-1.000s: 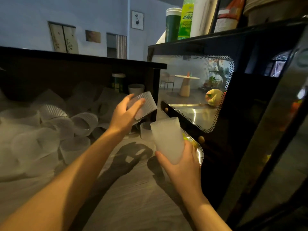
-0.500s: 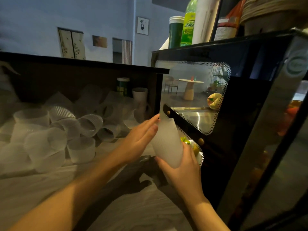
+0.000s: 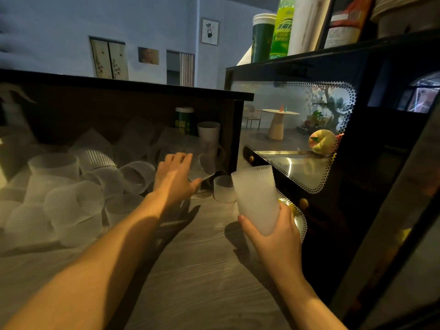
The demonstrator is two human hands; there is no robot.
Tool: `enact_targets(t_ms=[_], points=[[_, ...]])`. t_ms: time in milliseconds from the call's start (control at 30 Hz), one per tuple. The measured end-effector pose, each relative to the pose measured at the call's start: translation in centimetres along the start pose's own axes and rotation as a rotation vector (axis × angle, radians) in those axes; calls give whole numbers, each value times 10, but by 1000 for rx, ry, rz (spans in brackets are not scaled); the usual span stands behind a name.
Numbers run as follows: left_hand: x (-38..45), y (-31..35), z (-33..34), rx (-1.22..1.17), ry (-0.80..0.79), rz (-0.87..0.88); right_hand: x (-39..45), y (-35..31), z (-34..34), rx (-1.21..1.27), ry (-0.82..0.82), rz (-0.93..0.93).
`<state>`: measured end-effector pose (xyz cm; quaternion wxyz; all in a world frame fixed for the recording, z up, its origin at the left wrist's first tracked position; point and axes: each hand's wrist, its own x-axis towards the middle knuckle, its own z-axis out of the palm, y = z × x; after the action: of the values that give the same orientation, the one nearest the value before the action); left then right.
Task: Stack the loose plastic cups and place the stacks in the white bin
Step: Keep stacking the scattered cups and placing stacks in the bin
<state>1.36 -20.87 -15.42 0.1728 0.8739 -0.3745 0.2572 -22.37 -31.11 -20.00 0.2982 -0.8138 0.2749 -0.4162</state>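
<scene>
I see the wooden tabletop (image 3: 190,282) bearing a heap of loose cups (image 3: 78,186) at left; my right hand (image 3: 273,236) grasps an upright cup stack (image 3: 256,198); my left hand (image 3: 173,177), fingers released, hovers beside a tilted cup (image 3: 202,167).

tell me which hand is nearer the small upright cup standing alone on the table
Right. The right hand holds the cup stack beside the small upright cup; the left hand reaches further left.

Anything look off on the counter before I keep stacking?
Only the expected mess: loose cups lie tumbled on their sides. One cup stands alone near the stack in the right hand. Nothing looks spilled or broken.
</scene>
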Motion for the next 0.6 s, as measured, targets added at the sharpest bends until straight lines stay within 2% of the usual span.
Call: enact_targets(t_ms=[100, 167, 333, 433, 600], points=[[16, 2, 12, 164, 26, 75, 0, 0, 1, -5, 6, -6], [22, 6, 18, 219, 65, 55, 0, 1, 2, -6, 7, -7], [28, 3, 30, 217, 93, -4, 1, 2, 3, 17, -4, 4], [28, -1, 27, 106, 127, 9, 2, 3, 3, 7, -5, -3], [14, -6, 5, -381, 109, -11, 2, 2, 4, -8, 2, -14]])
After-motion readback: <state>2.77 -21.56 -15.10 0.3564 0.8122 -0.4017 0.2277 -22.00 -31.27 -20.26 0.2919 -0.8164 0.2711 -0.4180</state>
